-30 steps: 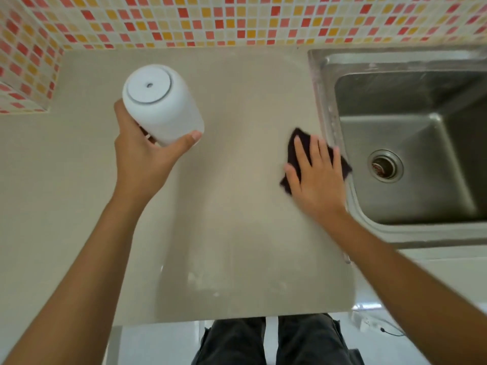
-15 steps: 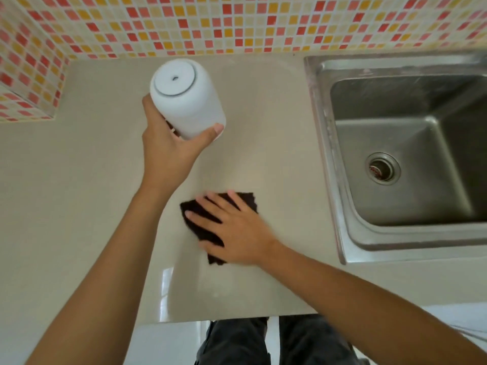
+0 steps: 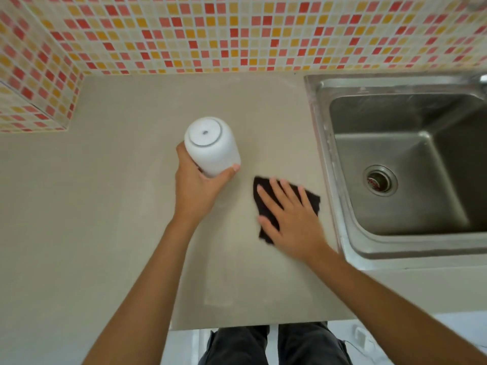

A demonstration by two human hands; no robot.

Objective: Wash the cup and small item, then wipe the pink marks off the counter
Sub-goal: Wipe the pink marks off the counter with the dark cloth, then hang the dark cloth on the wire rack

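Observation:
A white cup (image 3: 212, 144) is held upside down above the beige counter (image 3: 118, 206), its base facing up, with my left hand (image 3: 197, 191) wrapped around its lower part. To its right a dark cloth (image 3: 263, 191) lies flat on the counter. My right hand (image 3: 290, 219) presses on the cloth with fingers spread, covering most of it. No pink marks show on the counter. The small item is not in view.
A steel sink (image 3: 329, 159) with a round drain (image 3: 379, 181) sits at the right, its rim close to the cloth. A mosaic tile wall (image 3: 237, 32) runs along the back and left. The counter's front edge (image 3: 263, 326) is near my legs.
My right hand slid the cloth from the counter's middle back to the right, toward the sink. My left hand kept the cup held up, now closer to the centre of the view.

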